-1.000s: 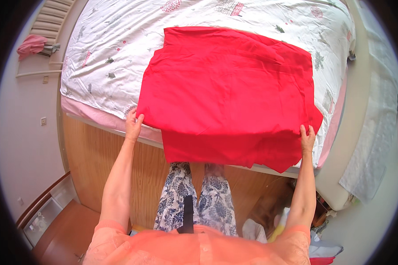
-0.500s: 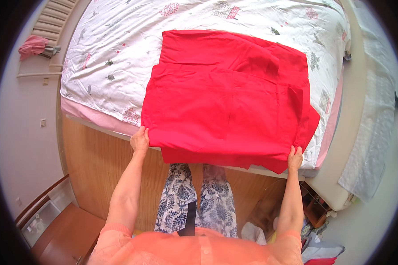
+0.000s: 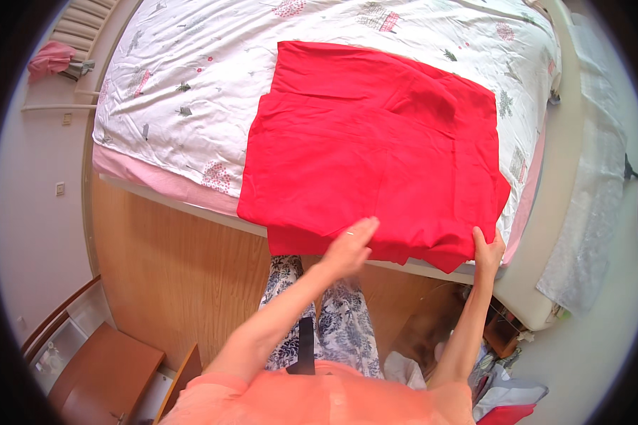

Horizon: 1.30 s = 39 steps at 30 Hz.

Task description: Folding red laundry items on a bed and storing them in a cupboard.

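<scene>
A large red cloth (image 3: pixel 368 156), folded in layers, lies across the near side of the bed, its front edge hanging a little over the side. My left hand (image 3: pixel 351 249) is over that front edge near the middle, fingers stretched out and slightly blurred, holding nothing I can see. At the cloth's near right corner, my right hand (image 3: pixel 488 251) pinches the edge, with the thumb on top. Whatever its fingers do beneath the fabric is hidden. Creases run through the cloth near the right hand.
Under the cloth is a bed with a white patterned sheet (image 3: pixel 184 64) and a pink layer (image 3: pixel 163 185) at its edge. A brown wooden cabinet (image 3: pixel 106 368) stands lower left. Bags and clothes (image 3: pixel 503 397) are piled lower right. A radiator (image 3: pixel 85 28) is at far left.
My left hand has let go of the cloth's near left corner and moved right to the middle of the front edge. The cloth's left side has shifted slightly right. My right hand stays at its corner.
</scene>
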Tool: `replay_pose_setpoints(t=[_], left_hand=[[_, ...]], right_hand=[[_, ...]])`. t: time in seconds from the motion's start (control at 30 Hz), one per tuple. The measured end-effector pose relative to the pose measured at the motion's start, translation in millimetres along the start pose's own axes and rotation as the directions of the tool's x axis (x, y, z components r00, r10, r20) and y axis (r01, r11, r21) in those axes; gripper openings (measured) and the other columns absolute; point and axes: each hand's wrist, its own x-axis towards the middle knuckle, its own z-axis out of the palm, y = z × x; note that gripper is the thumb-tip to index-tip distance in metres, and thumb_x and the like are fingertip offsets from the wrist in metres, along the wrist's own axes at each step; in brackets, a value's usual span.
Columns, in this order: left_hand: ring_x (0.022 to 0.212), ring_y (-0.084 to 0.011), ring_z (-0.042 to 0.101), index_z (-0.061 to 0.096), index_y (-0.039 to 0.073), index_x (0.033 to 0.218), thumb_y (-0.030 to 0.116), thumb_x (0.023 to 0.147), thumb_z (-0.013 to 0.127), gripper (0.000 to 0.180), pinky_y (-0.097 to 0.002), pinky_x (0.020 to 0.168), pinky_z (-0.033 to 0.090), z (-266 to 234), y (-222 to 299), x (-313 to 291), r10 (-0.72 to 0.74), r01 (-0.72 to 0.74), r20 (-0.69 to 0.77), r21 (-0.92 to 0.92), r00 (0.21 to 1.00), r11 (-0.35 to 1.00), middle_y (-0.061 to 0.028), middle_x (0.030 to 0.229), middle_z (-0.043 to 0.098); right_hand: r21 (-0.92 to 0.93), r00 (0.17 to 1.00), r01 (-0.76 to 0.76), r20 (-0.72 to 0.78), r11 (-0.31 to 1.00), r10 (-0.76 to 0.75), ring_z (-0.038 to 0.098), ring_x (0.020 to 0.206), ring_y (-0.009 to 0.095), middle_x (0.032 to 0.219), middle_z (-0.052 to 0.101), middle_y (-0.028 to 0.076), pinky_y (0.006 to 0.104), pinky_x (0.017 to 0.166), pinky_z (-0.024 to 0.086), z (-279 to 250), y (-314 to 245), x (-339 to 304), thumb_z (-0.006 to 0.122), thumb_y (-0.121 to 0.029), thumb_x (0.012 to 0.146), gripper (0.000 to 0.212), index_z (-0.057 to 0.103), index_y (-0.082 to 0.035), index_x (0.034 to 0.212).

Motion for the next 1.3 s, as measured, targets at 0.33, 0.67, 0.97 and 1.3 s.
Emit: replay_pose_setpoints(t=[0.33, 0.67, 0.97, 1.3], left_hand=[[0.113, -0.0176, 0.029, 0.032, 0.006, 0.121, 0.037, 0.074, 0.057, 0.062, -0.0287, 0.093, 0.024, 24, -4, -7, -0.643, 0.516, 0.15, -0.74, 0.751, 0.431, -0.0081, 0.121, 0.034], [0.102, -0.0177, 0.039, 0.042, 0.012, 0.108, 0.033, 0.062, 0.07, 0.058, -0.0482, 0.083, 0.027, -9, -49, -31, -0.885, 0.3, 0.213, -0.95, 0.415, -0.088, -0.0014, 0.11, 0.045], [0.092, -0.0173, 0.045, 0.043, 0.015, 0.105, 0.036, 0.063, 0.069, 0.053, -0.0387, 0.072, 0.038, -26, -61, -38, -0.932, -0.015, 0.035, -0.999, 0.361, -0.043, 0.0004, 0.103, 0.048], [0.08, -0.0246, 0.054, 0.046, 0.006, 0.099, 0.047, 0.071, 0.056, 0.051, -0.0391, 0.067, 0.042, -50, -46, -40, -0.894, 0.402, 0.294, -0.904, 0.337, -0.146, -0.0106, 0.096, 0.053]], right_hand=[[0.231, 0.815, 0.449, 0.29, 0.863, -0.502, 0.048, 0.058, 0.032, 0.059, 0.048, 0.017, 0.0415, 0.057, 0.036, 253, -176, -128, 0.053, -0.007, 0.064, 0.032, 0.045, 0.002, 0.094], [0.376, 0.992, -0.04, 0.126, 0.926, -0.008, 0.053, 0.081, 0.018, 0.086, 0.053, 0.008, 0.0281, 0.072, 0.042, 210, -41, -103, 0.056, -0.007, 0.071, 0.016, 0.055, -0.002, 0.086], [0.495, 0.748, -0.588, 0.033, 0.639, 0.662, 0.048, 0.091, 0.021, 0.104, 0.045, 0.02, 0.0296, 0.081, 0.039, 178, 66, -48, 0.072, -0.015, 0.061, 0.071, 0.029, 0.008, 0.112], [0.768, 0.926, -0.317, 0.125, 0.557, 0.355, 0.054, 0.071, 0.015, 0.083, 0.056, 0.007, 0.0263, 0.065, 0.044, 116, 1, -17, 0.058, 0.004, 0.059, 0.034, 0.05, 0.001, 0.092]])
